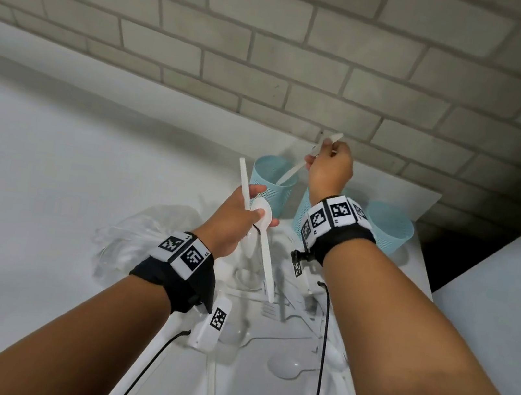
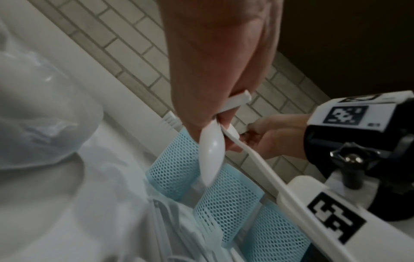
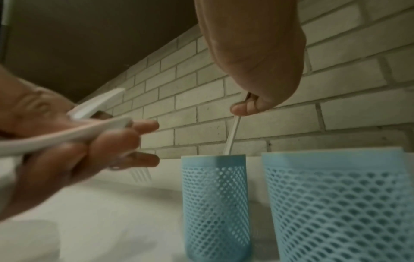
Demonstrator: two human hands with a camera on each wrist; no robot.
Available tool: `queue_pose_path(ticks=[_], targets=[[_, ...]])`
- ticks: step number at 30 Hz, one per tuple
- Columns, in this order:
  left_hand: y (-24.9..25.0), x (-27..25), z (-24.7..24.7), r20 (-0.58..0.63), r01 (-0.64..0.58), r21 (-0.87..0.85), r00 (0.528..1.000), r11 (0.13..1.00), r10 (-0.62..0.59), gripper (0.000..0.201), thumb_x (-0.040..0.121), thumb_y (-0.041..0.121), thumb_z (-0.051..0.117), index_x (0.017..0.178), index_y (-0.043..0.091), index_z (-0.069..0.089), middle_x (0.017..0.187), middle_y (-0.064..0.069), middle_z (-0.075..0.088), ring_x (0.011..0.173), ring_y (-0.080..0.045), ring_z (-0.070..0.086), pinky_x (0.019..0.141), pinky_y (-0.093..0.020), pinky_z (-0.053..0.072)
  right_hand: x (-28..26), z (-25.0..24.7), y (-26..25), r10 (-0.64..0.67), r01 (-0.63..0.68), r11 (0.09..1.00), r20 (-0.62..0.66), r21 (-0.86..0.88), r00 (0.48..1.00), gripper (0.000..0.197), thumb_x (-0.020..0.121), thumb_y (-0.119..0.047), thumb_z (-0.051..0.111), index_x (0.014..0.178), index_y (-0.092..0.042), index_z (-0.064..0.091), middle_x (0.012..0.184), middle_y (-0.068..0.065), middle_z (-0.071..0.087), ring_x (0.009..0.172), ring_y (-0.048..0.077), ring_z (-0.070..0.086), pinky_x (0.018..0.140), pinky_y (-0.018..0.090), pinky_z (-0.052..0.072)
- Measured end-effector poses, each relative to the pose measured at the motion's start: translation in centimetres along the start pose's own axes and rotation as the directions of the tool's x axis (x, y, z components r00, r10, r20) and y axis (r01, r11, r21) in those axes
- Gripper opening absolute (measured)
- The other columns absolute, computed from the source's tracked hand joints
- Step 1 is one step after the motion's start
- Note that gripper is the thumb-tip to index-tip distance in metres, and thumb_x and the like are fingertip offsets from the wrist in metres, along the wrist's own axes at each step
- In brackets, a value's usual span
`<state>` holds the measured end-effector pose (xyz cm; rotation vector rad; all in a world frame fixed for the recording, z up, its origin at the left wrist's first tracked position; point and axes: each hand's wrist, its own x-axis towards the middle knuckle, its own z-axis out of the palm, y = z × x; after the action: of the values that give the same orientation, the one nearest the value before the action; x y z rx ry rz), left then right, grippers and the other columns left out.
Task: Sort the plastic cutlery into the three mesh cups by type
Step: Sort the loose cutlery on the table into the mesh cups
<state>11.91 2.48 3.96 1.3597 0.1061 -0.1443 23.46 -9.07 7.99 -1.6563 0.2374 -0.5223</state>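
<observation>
Right hand (image 1: 330,167) fingers pinch a utensil (image 1: 294,168) handle, long axis steep, tip already inside leftmost mesh cup (image 1: 272,192); left hand (image 1: 234,224) clamps spoon (image 1: 261,214) and another piece.

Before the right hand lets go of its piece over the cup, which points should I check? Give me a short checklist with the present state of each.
1. Right hand pinches the white piece: ok.
2. Lower end of the piece is inside the leftmost cup: ok.
3. Type of the piece, its working end being hidden: cannot tell.
4. That cup stands upright: ok.
5. Left hand grips its spoon and other cutlery securely: ok.
6. Middle cup stays clear of the piece: ok.
</observation>
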Motion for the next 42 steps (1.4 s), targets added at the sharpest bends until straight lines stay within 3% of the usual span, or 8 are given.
queue_pose_path(ticks=[5,9,13,16,21,30,38,42], targets=[[0.1,-0.3,-0.2,0.033,-0.058,0.051,0.998,0.997,0.057,0.053,0.094,-0.008,0.038,0.137,0.022,0.032,0.145,-0.01,0.028,0.084,-0.022,0.068,0.081,-0.028,0.056,-0.3,0.3,2.1,0.107,-0.09,0.989,0.144,-0.12,0.984,0.018,0.097,-0.017,0.044,0.089,-0.008,0.057,0.076,0.01,0.065,0.084,0.034,0.069,0.089,0.048,0.051],[0.0,-0.5,-0.2,0.028,-0.105,0.059,0.994,0.993,0.104,0.062,0.092,-0.01,0.043,0.138,0.027,0.028,0.145,-0.008,0.023,0.087,-0.026,0.069,0.08,-0.03,0.058,-0.5,-0.5,1.7,0.032,-0.03,0.998,0.041,-0.048,0.999,0.026,0.092,-0.017,0.053,0.116,-0.006,0.059,0.104,0.012,0.064,0.087,0.027,0.065,0.087,0.038,0.052],[0.5,-1.4,0.2,0.068,-0.156,0.022,0.986,0.988,0.154,0.068,0.09,-0.013,0.045,0.139,0.027,0.021,0.138,0.0,0.029,0.074,-0.018,0.071,0.077,-0.031,0.058,-2.0,-2.7,-0.4,-0.006,0.015,0.999,0.254,-0.033,0.967,0.019,0.089,-0.026,0.061,0.072,-0.017,0.061,0.069,-0.002,0.06,0.056,0.012,0.048,0.054,0.021,0.042],[0.4,-1.6,0.5,0.063,-0.166,0.007,0.984,0.986,0.166,0.067,0.089,-0.015,0.046,0.138,0.023,0.02,0.119,0.004,0.04,0.068,-0.013,0.071,0.073,-0.027,0.058,-3.2,-4.7,-1.8,0.206,0.029,0.937,0.619,-0.348,0.758,0.027,0.087,-0.042,0.061,0.079,-0.017,0.063,0.071,-0.005,0.062,0.053,0.008,0.041,0.044,0.016,0.033],[-0.2,-1.4,1.0,0.089,-0.175,0.043,0.981,0.984,0.17,0.073,0.088,-0.007,0.055,0.141,0.018,0.012,0.109,0.008,0.05,0.079,-0.004,0.068,0.068,-0.02,0.057,-4.8,-7.1,-1.9,0.478,0.11,0.806,0.749,-0.582,0.459,0.025,0.086,-0.044,0.061,0.086,-0.02,0.066,0.073,-0.007,0.063,0.066,0.006,0.048,0.057,0.018,0.037],[-1.0,-1.3,2.3,0.144,-0.219,0.16,0.97,0.963,0.197,0.089,0.095,0.009,0.048,0.144,0.028,-0.025,0.157,0.009,-0.009,0.143,-0.007,0.01,0.095,-0.012,0.033,-6.0,-9.3,0.1,0.427,-0.112,0.883,0.68,-0.456,0.596,0.011,0.084,-0.025,0.068,0.075,-0.022,0.064,0.069,-0.008,0.06,0.068,0.005,0.053,0.061,0.02,0.038],[-1.0,-1.1,2.0,0.202,-0.191,0.041,0.963,0.981,0.179,0.093,0.085,-0.016,0.052,0.147,0.036,0.008,0.149,-0.001,0.03,0.113,-0.017,0.061,0.092,-0.035,0.053,-5.4,-10.8,1.0,0.506,-0.435,0.863,0.428,-0.258,0.749,0.009,0.096,-0.013,0.043,0.094,-0.015,0.052,0.078,0.002,0.063,0.064,0.009,0.058,0.055,0.02,0.04],[-0.7,-1.6,2.1,0.204,-0.13,-0.005,0.971,0.992,0.128,0.102,0.086,-0.014,0.05,0.145,0.042,-0.011,0.158,0.008,0.0,0.128,-0.023,0.047,0.093,-0.034,0.051,-5.1,-11.1,1.2,0.493,-0.538,0.843,0.4,-0.002,0.772,0.012,0.098,-0.009,0.035,0.091,-0.015,0.043,0.079,0.007,0.062,0.067,0.017,0.059,0.062,0.029,0.047]])
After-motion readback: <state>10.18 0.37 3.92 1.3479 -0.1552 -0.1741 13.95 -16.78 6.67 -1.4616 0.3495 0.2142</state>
